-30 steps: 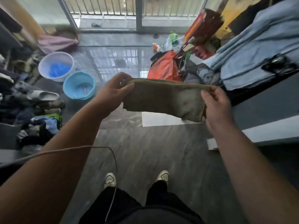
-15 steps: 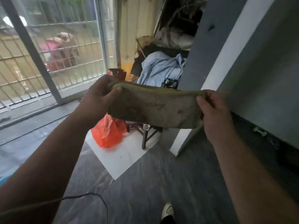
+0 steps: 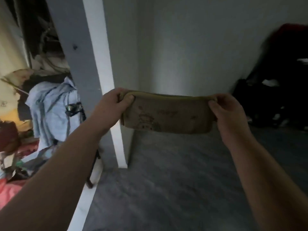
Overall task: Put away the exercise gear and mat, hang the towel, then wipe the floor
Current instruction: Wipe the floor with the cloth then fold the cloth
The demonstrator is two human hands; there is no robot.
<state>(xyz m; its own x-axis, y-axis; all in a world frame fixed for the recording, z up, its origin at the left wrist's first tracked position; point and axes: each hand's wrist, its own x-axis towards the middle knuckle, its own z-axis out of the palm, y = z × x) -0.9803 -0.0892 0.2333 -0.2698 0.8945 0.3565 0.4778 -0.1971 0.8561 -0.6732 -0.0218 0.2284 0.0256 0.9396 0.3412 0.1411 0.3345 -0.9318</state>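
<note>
Towel point(image 3: 166, 112), folded, olive-brown with faint red marks, held stretched level in mid-air above grey floor point(image 3: 166, 180). Left hand point(image 3: 111, 105) grip pinches its left end; right hand point(image 3: 228, 109) grip pinches its right end. White wall point(image 3: 191, 47) behind.

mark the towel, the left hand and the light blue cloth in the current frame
towel point(image 3: 168, 114): head view, middle of the folded brown face.
left hand point(image 3: 113, 104): head view, back of the hand gripping the towel's left end.
light blue cloth point(image 3: 50, 110): head view, middle of the draped pile at left.
</note>
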